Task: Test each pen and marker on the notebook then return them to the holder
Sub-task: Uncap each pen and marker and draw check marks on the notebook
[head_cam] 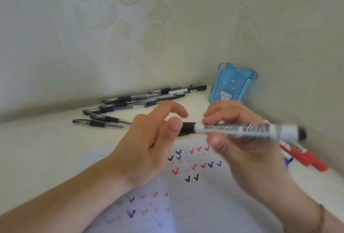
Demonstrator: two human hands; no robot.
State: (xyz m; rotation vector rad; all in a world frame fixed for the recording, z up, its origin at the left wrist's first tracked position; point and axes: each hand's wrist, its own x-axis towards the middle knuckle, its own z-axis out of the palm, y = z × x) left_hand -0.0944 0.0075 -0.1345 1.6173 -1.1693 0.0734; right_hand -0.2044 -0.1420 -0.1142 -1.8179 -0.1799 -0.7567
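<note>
Above the notebook point(204, 195), my right hand point(247, 139) grips the black marker point(242, 130) level so my left hand point(149, 139), fingers loose, can work its cap point(188, 128).

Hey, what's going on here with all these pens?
A person is testing pens over a notebook already covered in red, blue and black ticks. The right hand grips a black marker; the left hand is at its black cap, fingers loosely spread. Black pens lie on the desk, red markers sit at right, and the blue holder looks empty.
</note>
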